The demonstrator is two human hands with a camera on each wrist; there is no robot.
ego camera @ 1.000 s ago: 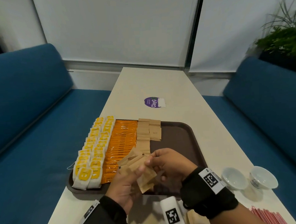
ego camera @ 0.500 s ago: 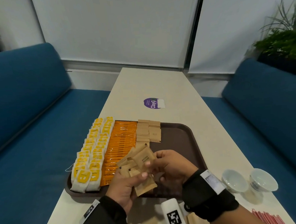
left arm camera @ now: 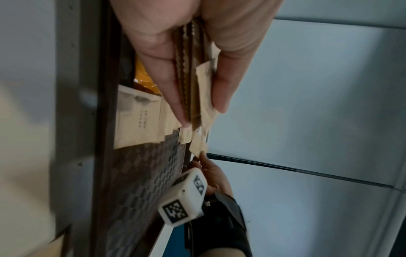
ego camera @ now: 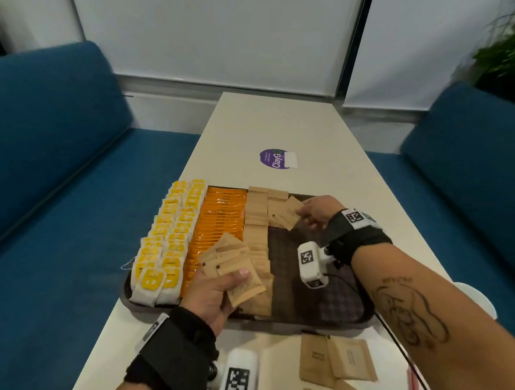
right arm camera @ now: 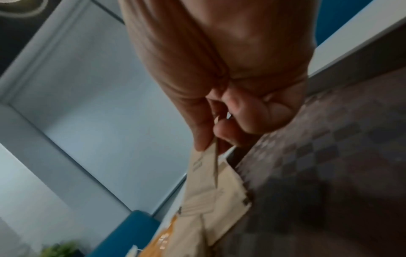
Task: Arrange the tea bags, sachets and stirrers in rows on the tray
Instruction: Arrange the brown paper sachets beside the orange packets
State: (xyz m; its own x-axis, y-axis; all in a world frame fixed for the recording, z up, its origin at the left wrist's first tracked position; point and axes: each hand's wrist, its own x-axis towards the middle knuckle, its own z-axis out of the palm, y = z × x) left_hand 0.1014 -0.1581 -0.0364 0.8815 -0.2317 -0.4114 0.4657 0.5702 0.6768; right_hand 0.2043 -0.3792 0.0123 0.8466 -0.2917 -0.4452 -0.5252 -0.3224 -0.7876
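A dark brown tray [ego camera: 342,316] holds rows of yellow tea bags [ego camera: 168,239], orange sachets [ego camera: 219,227] and brown sachets [ego camera: 256,225]. My left hand [ego camera: 214,291] grips a fanned stack of brown sachets [ego camera: 230,262] over the tray's near middle; the left wrist view shows the stack [left arm camera: 193,83] pinched between thumb and fingers. My right hand [ego camera: 314,212] is at the tray's far right part and pinches a single brown sachet [ego camera: 290,212] over the short second brown row; the right wrist view shows that sachet [right arm camera: 206,165] at the fingertips.
Loose brown sachets [ego camera: 336,362] lie on the table in front of the tray. A purple round sticker [ego camera: 275,159] sits further up the table. A white cup [ego camera: 479,298] shows behind my right forearm, red stirrers [ego camera: 412,381] at the bottom right. Blue sofas flank the table.
My right hand has taken one brown sachet from the stack and carried it to the far part of the tray. The left hand keeps holding the stack.
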